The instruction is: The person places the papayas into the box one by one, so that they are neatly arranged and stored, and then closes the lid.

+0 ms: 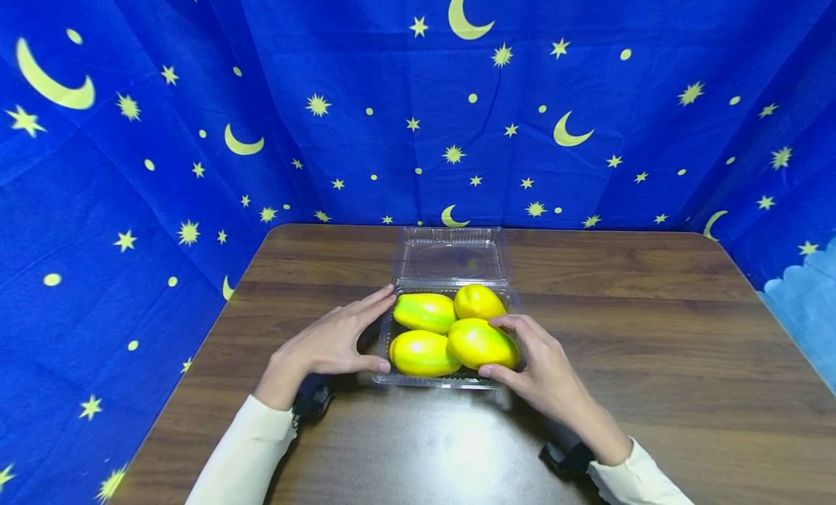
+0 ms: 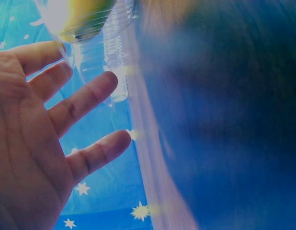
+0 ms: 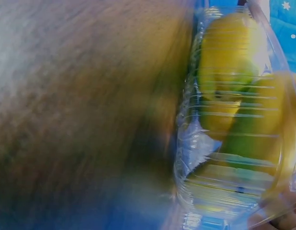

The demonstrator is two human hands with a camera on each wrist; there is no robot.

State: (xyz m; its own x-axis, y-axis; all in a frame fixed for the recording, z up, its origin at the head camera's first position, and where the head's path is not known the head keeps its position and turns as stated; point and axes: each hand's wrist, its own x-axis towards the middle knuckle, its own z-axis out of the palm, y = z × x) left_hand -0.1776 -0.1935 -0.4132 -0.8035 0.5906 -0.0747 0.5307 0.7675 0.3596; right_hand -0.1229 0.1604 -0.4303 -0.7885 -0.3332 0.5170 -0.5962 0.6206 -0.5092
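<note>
A clear plastic clamshell container (image 1: 451, 382) lies on the table with its lid (image 1: 452, 255) folded back, away from the person. Several yellow-green mangoes fill its base in two rows. My right hand (image 1: 548, 374) grips the front right mango (image 1: 482, 343), thumb at the near side and fingers over its right end. This mango sits slightly higher and leans against the front left mango (image 1: 423, 354). Fingers spread, my left hand (image 1: 326, 342) rests along the container's left wall. In the right wrist view, mangoes (image 3: 229, 52) show through the ribbed clear wall.
The brown wood-grain table (image 1: 653, 331) extends on both sides of the container. A blue curtain (image 1: 366, 77) with yellow moons and stars hangs behind and at the sides. Pale blue cloth (image 1: 806, 309) shows at the far right.
</note>
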